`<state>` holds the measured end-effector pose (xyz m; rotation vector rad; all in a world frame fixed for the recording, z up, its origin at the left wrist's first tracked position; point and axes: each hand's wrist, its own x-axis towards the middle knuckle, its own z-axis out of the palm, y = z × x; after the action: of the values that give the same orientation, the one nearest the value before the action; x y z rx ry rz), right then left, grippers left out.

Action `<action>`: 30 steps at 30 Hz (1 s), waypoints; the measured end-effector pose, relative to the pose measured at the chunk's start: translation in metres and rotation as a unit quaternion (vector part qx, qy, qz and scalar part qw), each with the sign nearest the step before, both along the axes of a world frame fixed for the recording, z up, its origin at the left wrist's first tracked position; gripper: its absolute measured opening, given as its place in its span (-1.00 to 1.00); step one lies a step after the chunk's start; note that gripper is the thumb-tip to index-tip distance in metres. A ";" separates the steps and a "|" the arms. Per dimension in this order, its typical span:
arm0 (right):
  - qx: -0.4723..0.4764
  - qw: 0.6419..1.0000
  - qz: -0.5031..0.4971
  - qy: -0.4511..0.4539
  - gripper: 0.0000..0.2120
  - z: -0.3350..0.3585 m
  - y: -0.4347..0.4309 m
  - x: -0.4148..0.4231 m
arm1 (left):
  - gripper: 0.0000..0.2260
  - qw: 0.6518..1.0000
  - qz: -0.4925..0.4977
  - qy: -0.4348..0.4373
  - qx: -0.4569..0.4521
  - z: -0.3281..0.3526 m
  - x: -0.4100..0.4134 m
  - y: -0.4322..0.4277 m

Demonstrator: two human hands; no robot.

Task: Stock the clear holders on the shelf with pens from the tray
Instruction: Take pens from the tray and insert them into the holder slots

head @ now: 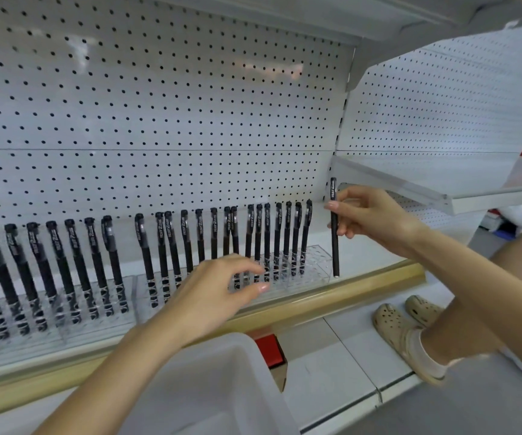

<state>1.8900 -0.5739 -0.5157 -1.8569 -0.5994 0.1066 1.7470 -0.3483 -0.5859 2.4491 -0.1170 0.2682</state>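
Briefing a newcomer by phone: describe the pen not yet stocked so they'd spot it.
Find the white pegboard shelf with black pens standing in clear holders. Past the row's right end, the right hand pinches one pen upright, outside any holder.

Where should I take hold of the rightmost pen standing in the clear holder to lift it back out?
Pinch the rightmost pen at its capped top, coming from above and the right. Its lower barrel sits down in the clear holder, and the neighbouring pen crowds its left, while its right side looks more open.
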 end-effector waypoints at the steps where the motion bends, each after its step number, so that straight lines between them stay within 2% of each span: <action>1: 0.009 1.000 -0.009 -0.008 -0.88 0.000 0.001 0.003 | -0.63 1.000 -0.002 0.004 0.015 -0.003 0.000 0.000; 7: 0.003 0.996 -0.058 -0.069 -0.88 -0.001 0.004 0.022 | -0.49 0.999 0.000 -0.004 0.050 -0.012 0.000 0.004; 10: -0.001 0.996 -0.054 -0.068 -0.94 -0.008 0.005 0.028 | -0.47 0.999 -0.002 -0.008 0.052 -0.014 0.002 0.007; 15: 0.005 0.997 -0.051 -0.064 -0.90 -0.013 0.003 0.033 | -0.47 0.999 -0.005 -0.011 0.049 -0.016 0.003 0.010; 23: -0.135 0.990 -0.018 -0.022 -0.84 -0.029 0.012 0.037 | -0.54 1.000 -0.011 0.018 0.008 -0.012 0.008 0.014; 30: -0.167 0.985 -0.030 -0.007 -0.79 -0.024 0.019 0.039 | -0.56 0.999 -0.011 0.030 0.003 -0.008 0.007 0.015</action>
<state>1.9294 -0.5546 -0.5402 -2.2000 -0.5599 0.1630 1.7544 -0.3331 -0.5935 2.4579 -0.1187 0.1839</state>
